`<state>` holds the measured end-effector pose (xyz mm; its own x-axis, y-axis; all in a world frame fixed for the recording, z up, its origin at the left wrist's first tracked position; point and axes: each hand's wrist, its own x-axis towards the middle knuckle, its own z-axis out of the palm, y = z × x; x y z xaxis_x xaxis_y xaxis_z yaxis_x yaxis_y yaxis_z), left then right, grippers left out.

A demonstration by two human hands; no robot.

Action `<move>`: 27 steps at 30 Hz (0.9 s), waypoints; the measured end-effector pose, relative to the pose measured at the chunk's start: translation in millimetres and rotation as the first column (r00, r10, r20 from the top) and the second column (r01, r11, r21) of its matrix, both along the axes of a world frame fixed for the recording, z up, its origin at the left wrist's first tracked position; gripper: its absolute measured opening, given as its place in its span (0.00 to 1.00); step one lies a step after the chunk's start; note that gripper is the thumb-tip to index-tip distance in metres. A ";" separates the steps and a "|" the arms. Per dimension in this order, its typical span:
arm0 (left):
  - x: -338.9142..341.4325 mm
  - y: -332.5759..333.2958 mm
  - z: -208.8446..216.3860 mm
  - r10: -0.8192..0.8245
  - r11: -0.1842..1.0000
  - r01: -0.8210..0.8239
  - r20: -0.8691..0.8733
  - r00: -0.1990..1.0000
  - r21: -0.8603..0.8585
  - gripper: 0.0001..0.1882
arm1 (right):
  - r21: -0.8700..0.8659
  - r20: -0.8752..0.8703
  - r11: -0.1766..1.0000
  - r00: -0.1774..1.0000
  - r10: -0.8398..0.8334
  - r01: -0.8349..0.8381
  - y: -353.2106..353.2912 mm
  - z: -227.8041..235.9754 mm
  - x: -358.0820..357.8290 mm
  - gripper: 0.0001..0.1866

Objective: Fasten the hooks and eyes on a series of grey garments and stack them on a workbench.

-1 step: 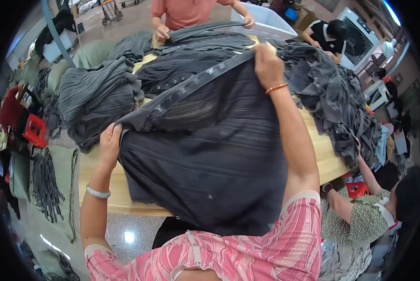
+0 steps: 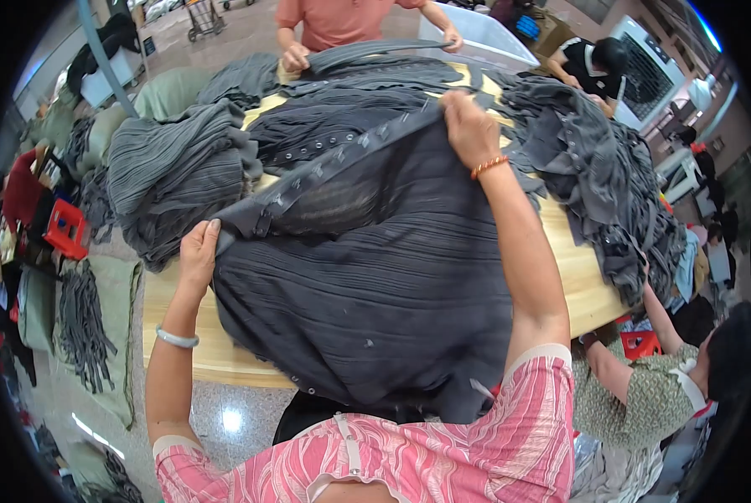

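Head view: I see the left hand (image 2: pixel 198 256) and right hand (image 2: pixel 473 130) pinched closed on a dark pleated garment (image 2: pixel 367 289), its band (image 2: pixel 329 164) stretched between them.

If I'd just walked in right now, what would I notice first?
Probably the big dark gray pleated garment in the middle, its long band stretched slantwise between the person's left hand and right hand. Next come the gray pleated heap on the left of the pale wooden table and the dark gray heap on its right. The bright red crate stands out at far left.
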<state>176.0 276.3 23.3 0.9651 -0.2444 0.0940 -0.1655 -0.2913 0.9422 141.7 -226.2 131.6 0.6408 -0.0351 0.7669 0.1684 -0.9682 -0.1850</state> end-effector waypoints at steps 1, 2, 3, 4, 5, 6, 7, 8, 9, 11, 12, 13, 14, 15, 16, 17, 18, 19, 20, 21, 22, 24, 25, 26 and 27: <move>-5.4 -6.3 1.6 0.088 0.969 -0.106 0.089 0.992 0.224 0.15 | 0.023 -0.100 0.993 0.988 0.117 -0.115 2.4 -21.2 -5.6 0.06; -13.4 -12.5 0.4 0.155 0.883 -0.222 0.188 0.970 0.414 0.15 | 0.071 -0.266 0.980 0.944 0.197 -0.185 7.0 -40.6 -13.5 0.09; -21.4 -11.3 -7.3 0.205 0.801 -0.275 0.188 0.961 0.531 0.18 | 0.050 -0.334 0.965 0.907 0.258 -0.256 11.6 -62.2 -21.6 0.14; -30.2 -9.4 -11.5 0.221 0.792 -0.287 0.185 0.958 0.539 0.18 | 0.013 -0.535 0.978 0.824 0.184 -0.210 19.2 -77.0 -33.9 0.19; -39.3 -11.3 -13.8 0.010 0.757 -0.314 0.471 0.882 0.572 0.21 | 0.009 -0.607 0.968 0.768 0.205 -0.251 20.6 -92.4 -45.7 0.21; -49.1 -20.3 -12.5 -0.221 0.725 -0.347 0.678 0.701 0.596 0.27 | -0.012 -0.637 0.954 0.738 0.223 -0.299 22.2 -101.8 -59.0 0.25; -59.1 -30.7 -8.8 -0.272 0.737 -0.281 0.650 0.709 0.615 0.27 | -0.016 -0.645 0.954 0.732 0.220 -0.300 22.1 -111.7 -67.0 0.26; -62.6 -42.3 -7.6 -0.339 0.734 -0.213 0.619 0.708 0.645 0.27 | -0.022 -0.652 0.955 0.729 0.211 -0.297 20.1 -117.4 -76.4 0.28; -62.4 -48.6 -6.4 -0.399 0.721 -0.154 0.587 0.705 0.676 0.27 | -0.009 -0.655 0.959 0.726 0.209 -0.284 20.8 -118.0 -80.0 0.29; -52.6 -60.9 -17.4 -0.424 0.708 -0.104 0.538 0.728 0.699 0.26 | 0.001 -0.681 0.967 0.708 0.187 -0.254 18.4 -114.5 -88.7 0.32; -47.8 -64.4 -23.4 -0.422 0.697 -0.070 0.487 0.764 0.713 0.26 | -0.034 -0.690 0.964 0.704 0.168 -0.263 19.4 -112.0 -91.6 0.33; -45.0 -66.2 -27.9 -0.400 0.693 -0.073 0.467 0.789 0.717 0.22 | -0.070 -0.697 0.960 0.701 0.148 -0.272 20.7 -108.6 -94.9 0.34; -43.5 -67.4 -31.6 -0.398 0.691 -0.074 0.464 0.791 0.719 0.22 | -0.096 -0.695 0.953 0.705 0.142 -0.286 18.7 -105.6 -99.9 0.33; -42.4 -67.6 -34.4 -0.383 0.678 -0.096 0.461 0.801 0.729 0.20 | -0.131 -0.667 0.951 0.734 0.126 -0.281 15.4 -108.4 -104.3 0.33; -41.6 -66.4 -36.2 -0.367 0.664 -0.117 0.458 0.810 0.738 0.17 | -0.165 -0.638 0.947 0.762 0.111 -0.276 12.7 -111.1 -106.8 0.32; -41.4 -66.7 -37.6 -0.371 0.664 -0.109 0.453 0.811 0.739 0.17 | -0.196 -0.595 0.953 0.801 0.073 -0.232 8.8 -111.1 -111.2 0.28; -40.3 -63.5 -38.6 -0.365 0.690 -0.111 0.476 0.800 0.715 0.16 | -0.244 -0.567 0.953 0.823 0.011 -0.180 -1.8 -118.8 -111.8 0.25; -39.3 -59.4 -39.3 -0.359 0.714 -0.112 0.499 0.789 0.691 0.16 | -0.289 -0.537 0.949 0.842 -0.050 -0.127 -11.3 -126.1 -109.6 0.23; -37.7 -56.9 -37.7 -0.338 0.720 -0.110 0.485 0.806 0.685 0.15 | -0.244 -0.512 0.969 0.855 -0.087 -0.047 -13.9 -124.8 -107.9 0.17; -36.9 -55.5 -35.9 -0.346 0.721 -0.099 0.480 0.806 0.686 0.15 | -0.145 -0.483 0.989 0.872 -0.079 0.009 -18.6 -126.0 -104.2 0.16; -36.6 -53.7 -33.0 -0.351 0.702 -0.075 0.436 0.829 0.709 0.15 | -0.042 -0.451 0.997 0.889 -0.074 0.062 -23.3 -126.9 -100.3 0.15; -38.8 -53.1 -24.6 -0.360 0.662 -0.048 0.373 0.855 0.748 0.16 | 0.166 -0.393 0.981 0.919 -0.027 0.100 -24.2 -122.4 -88.1 0.11; -39.4 -55.0 -21.9 -0.360 0.660 -0.048 0.372 0.856 0.750 0.16 | 0.221 -0.355 0.970 0.935 -0.015 0.100 -24.9 -120.6 -83.6 0.10; -40.2 -54.7 -19.1 -0.375 0.634 -0.037 0.348 0.859 0.772 0.17 | 0.215 -0.335 0.969 0.941 -0.040 0.118 -24.6 -118.2 -78.8 0.09; -40.0 -53.7 -16.9 -0.388 0.608 -0.025 0.324 0.863 0.794 0.18 | 0.263 -0.330 0.954 0.942 -0.051 0.144 -23.3 -113.7 -75.1 0.08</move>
